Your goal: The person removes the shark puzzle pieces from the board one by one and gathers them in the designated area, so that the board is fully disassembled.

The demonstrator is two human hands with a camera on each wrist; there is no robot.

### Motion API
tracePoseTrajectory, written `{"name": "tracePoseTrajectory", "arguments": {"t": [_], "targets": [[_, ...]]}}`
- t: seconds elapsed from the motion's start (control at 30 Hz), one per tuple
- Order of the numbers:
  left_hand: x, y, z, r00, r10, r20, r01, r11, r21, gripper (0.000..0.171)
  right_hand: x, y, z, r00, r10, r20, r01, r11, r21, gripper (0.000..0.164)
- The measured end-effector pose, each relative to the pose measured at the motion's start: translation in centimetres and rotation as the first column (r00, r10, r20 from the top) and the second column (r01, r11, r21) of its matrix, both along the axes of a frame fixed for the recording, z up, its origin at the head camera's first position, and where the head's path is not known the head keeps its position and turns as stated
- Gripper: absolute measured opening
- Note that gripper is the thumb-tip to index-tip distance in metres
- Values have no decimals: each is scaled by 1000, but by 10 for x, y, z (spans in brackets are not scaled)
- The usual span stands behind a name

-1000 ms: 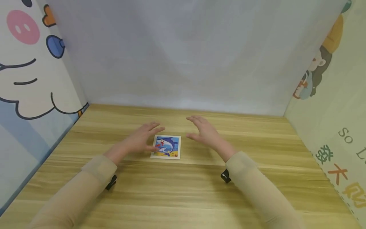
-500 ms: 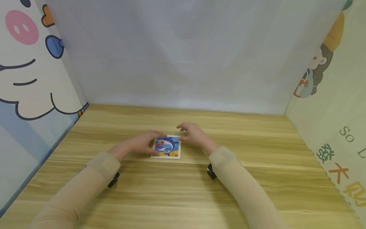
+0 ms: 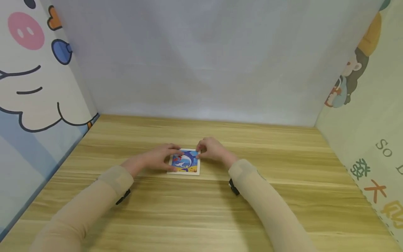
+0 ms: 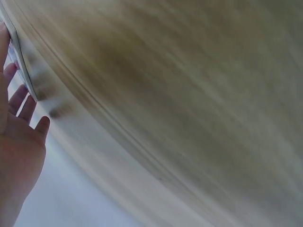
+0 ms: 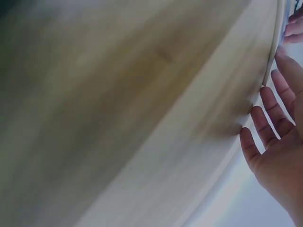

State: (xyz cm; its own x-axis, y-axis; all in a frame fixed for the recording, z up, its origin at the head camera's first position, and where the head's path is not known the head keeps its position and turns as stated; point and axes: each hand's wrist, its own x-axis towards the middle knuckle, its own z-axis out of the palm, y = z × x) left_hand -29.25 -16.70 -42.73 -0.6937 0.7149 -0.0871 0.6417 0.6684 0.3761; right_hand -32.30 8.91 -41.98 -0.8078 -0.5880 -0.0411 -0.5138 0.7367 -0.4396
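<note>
A thin square picture board (image 3: 185,162) lies on the wooden table, with a blue whale-like animal, yellow at the bottom and a white border. My left hand (image 3: 157,157) rests on its left side, thumb near the front left corner and fingers spread toward the far edge. At the far right corner my right hand (image 3: 212,149) has thumb and finger close together over the border, other fingers bent. The left wrist view shows left fingers (image 4: 27,106) at the board's edge; in the right wrist view the right fingers (image 5: 265,113) are beside it.
The wooden table (image 3: 189,213) runs back to a plain pale curtain (image 3: 201,70). A cartoon-printed panel (image 3: 31,80) stands on the left. Another printed panel (image 3: 365,133) with writing bounds the right side.
Both hands have come down and closed in on the picture board. The right hand has moved left to the far right corner and its fingers have curled; the left thumb has shifted along the front left.
</note>
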Motion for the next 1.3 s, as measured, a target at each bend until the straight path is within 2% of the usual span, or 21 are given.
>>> {"name": "tracePoseTrajectory", "arguments": {"t": [0.23, 0.4, 0.7, 1.0, 1.3], "targets": [[-1, 1, 0, 1000, -3, 13, 3, 1000, 7, 67, 2, 1, 0, 1000, -18, -6, 18, 1000, 22, 25], [-1, 0, -1, 1000, -7, -6, 7, 1000, 3, 66, 4, -1, 0, 998, -57, 18, 57, 998, -12, 24], [-1, 1, 0, 1000, -5, 2, 5, 1000, -1, 66, 1, -2, -6, 992, -104, 72, 109, 992, -64, 23], [-1, 1, 2, 1000, -10, 3, 10, 1000, 2, 66, -3, 4, -6, 957, -146, 249, 202, 955, -218, 17], [-1, 1, 2, 1000, -7, 6, 7, 1000, 13, 65, -7, 5, -5, 920, -182, 347, 279, 925, -256, 13]]}}
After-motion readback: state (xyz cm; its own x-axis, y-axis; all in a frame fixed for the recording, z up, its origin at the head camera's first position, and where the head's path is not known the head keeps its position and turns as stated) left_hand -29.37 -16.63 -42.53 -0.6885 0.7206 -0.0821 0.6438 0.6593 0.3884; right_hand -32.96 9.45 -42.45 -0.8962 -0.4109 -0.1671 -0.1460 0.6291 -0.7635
